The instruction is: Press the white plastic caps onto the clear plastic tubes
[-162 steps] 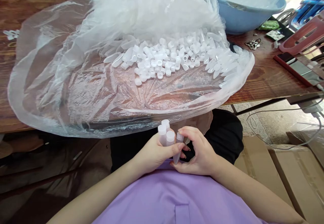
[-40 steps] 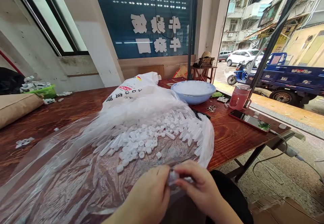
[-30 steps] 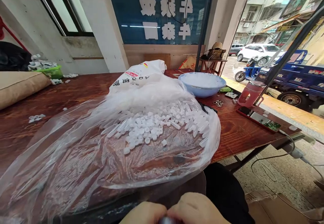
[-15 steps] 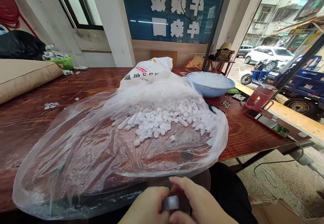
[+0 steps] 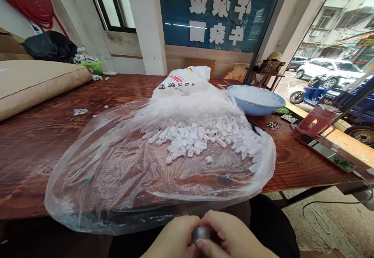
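The left hand [image 5: 178, 235] and the right hand [image 5: 226, 232] meet in front of the near table edge. Located between them: one translucent tube [image 5: 201, 233], of which only the upper end is visible. The fingers of both hands are closed on this tube; the right thumb lies against its near side, and the left thumb and forefinger bear on its left side. The lower fingers are hidden.

Directly ahead of the fingers, apart from them, is the near edge of a clear plastic bag [image 5: 117, 180], spread over the wooden table [image 5: 35, 153]. Farther ahead of the fingertips, a single white cap [image 5: 208, 159] sits alone on the plastic. Beyond it is a pile of white caps [image 5: 187, 145] — with loose pointed tubes [image 5: 248, 145] to the right of the pile and a few more at its left end.

Well beyond the fingers, past the pile, lies a printed white sack [image 5: 187, 79]. Ahead and to the right of the fingers stands a blue basin [image 5: 251, 107], filled with pale translucent pieces. Nearer than the basin are keys [image 5: 272, 125]. Farther right of the fingers — a pink mug [image 5: 317, 121] and a phone [image 5: 327, 153]. Far left of the fingers rests a brown wrapped package [image 5: 43, 85].
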`<state>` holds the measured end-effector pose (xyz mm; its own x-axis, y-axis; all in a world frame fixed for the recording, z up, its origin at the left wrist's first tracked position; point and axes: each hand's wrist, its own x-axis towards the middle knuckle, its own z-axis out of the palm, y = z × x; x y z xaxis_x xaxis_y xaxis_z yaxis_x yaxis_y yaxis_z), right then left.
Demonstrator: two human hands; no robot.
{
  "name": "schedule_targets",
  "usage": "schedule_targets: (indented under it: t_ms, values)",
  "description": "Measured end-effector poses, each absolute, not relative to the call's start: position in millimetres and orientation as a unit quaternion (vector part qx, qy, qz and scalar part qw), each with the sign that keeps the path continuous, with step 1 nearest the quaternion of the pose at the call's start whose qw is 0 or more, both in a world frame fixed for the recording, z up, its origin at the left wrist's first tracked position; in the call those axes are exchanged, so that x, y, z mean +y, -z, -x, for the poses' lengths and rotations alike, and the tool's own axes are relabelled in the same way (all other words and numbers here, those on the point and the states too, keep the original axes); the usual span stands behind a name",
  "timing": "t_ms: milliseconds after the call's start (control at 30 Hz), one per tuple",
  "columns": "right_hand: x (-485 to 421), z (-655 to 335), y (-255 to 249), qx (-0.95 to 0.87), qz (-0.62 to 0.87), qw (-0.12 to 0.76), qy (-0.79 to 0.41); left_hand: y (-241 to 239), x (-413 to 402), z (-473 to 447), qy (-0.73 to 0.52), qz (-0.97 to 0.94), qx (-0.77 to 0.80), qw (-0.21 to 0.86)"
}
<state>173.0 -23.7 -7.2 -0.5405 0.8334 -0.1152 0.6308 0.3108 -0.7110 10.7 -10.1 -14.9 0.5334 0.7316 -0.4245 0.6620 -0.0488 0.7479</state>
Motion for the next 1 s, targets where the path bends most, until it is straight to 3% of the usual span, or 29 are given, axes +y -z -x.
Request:
schedule_targets:
  t_ms: [100,167,267,333,500,700,1000]
  values:
    - [-2.3,-182.6,-7.1,-0.785,0.434,0.244,-0.367,-4.9,1.9,5.7,-0.131,-0.754,0.45,0.46]
    - [21.9,-185.8,-13.5,-0.768,0.503,0.28,-0.28,-21.1,27.1,23.4,-0.169,-0.765,0.498,0.372]
    - [57.6,-181.6,-13.9,-0.768,0.585,0.209,-0.155,-39.6,87.3,54.0,-0.157,-0.747,0.621,0.177]
    - [71.5,-175.3,-9.9,-0.778,0.597,0.153,-0.123,-44.3,128.4,71.1,-0.057,-0.755,0.652,0.041]
    - [71.0,-170.5,2.6,-0.792,0.581,0.148,-0.117,-30.4,178.0,88.8,0.016,-0.741,0.671,-0.009]
    - [55.0,-180.8,16.7,-0.814,0.545,0.187,-0.08,-8.3,175.6,90.8,0.059,-0.726,0.684,-0.039]
    - [35.9,-178.6,25.2,-0.835,0.525,0.164,-0.007,-15.2,163.2,82.4,0.065,-0.708,0.699,-0.084]
